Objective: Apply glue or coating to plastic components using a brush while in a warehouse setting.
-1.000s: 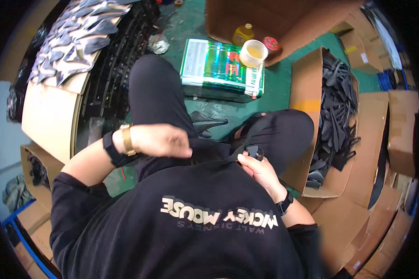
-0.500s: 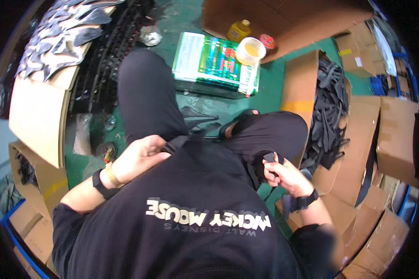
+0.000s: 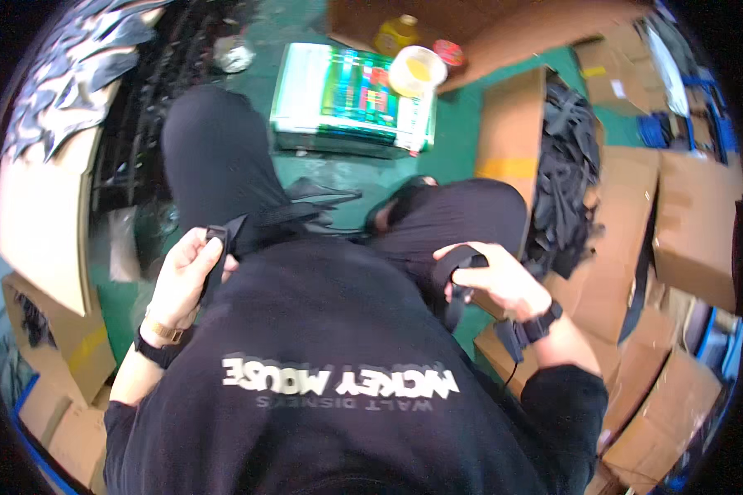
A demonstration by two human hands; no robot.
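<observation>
My left hand (image 3: 188, 272) is closed, thumb and fingers pinching a black strap with a small plastic buckle (image 3: 218, 234) at its upper end. It is beside my left thigh, close to the shirt's edge. My right hand (image 3: 495, 280) is closed around a looped black strap (image 3: 461, 266) in front of my right knee. Part of that strap hangs down beside my shirt, and its far end is hidden. Dark flat cut pieces (image 3: 318, 198) lie on the green floor between my legs.
Ahead stands a green metal tin (image 3: 347, 95) with a white cup (image 3: 417, 72) on it; a yellow bottle (image 3: 397, 35) is behind. On the right, a cardboard box (image 3: 508, 136) holds many black strips. Grey-black pieces lie on a pale board stack (image 3: 45, 214) at left.
My left hand has moved left and turned upright, bringing the buckle into sight. My right hand has opened out the strap into a wider loop. The whole view has shifted slightly.
</observation>
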